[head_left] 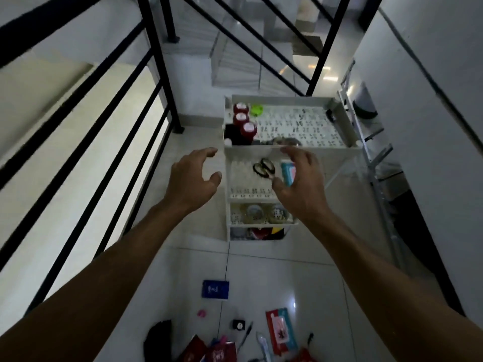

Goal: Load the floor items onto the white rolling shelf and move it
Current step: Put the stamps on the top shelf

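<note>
Shelf: the white rolling shelf (287,147) stands on the tiled floor (287,270) just beside a black stair railing (162,74), with the stairwell dropping away behind it.
Top tier: 3 red-capped jars (244,121) and a green lid (257,110) crowd the left end; the rest of that tier lies bare.
Second tier: black-handled scissors (264,168) lie loose near the front.
Left hand (194,178): fingers spread and loosely curved, holding nothing, hovering near the shelf's left edge.
Right hand (298,178): fingers curled round a small teal and white tube (287,172), held over the second tier.
Floor items: a blue box (216,289), a red wipes packet (281,329), a pen (245,334), a pink bit (201,313) and red packets (222,352) lie near the feet, not yet loaded.
Risk, tube: dropped from a height it may bounce off the perforated tier or knock the scissors out.
Risk, rolling: the jars look top-heavy and could tip if the shelf jolts.
Risk, stairs: a careless push may send a wheel toward the stair edge.
Risk, feet: scattered items could be trodden on.
</note>
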Tool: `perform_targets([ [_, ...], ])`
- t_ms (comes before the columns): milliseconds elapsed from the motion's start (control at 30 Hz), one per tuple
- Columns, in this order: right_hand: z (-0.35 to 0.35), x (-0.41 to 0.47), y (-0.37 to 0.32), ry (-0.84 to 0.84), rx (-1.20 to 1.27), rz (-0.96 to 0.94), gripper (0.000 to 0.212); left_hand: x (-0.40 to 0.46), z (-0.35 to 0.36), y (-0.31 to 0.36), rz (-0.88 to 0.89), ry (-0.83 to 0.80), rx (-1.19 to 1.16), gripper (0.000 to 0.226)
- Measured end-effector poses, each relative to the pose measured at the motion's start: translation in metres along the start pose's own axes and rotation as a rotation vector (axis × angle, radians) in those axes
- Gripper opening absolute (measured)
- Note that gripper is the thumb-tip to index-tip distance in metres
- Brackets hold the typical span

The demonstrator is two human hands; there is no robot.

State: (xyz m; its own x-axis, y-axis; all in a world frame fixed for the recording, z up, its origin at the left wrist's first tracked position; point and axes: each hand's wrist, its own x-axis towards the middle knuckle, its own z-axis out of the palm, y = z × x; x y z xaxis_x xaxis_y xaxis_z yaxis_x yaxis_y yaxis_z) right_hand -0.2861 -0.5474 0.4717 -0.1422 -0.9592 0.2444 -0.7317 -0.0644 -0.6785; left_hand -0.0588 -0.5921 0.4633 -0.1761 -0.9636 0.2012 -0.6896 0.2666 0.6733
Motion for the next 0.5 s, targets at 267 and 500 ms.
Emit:
perform_targets([
  [267, 0.056, -0.136, 0.089, -0.099, 0.048, 0.06, 0.057, -0.144, 0.08, -0.054, -0.116, -0.118, 0.057, 0.054],
  [500, 0.18, -0.292, 0.199, -0.327, 0.076, 0.265, 0.056, -0.295, 0.181, -0.173, -0.216, -0.268, 0.119, 0.055],
])
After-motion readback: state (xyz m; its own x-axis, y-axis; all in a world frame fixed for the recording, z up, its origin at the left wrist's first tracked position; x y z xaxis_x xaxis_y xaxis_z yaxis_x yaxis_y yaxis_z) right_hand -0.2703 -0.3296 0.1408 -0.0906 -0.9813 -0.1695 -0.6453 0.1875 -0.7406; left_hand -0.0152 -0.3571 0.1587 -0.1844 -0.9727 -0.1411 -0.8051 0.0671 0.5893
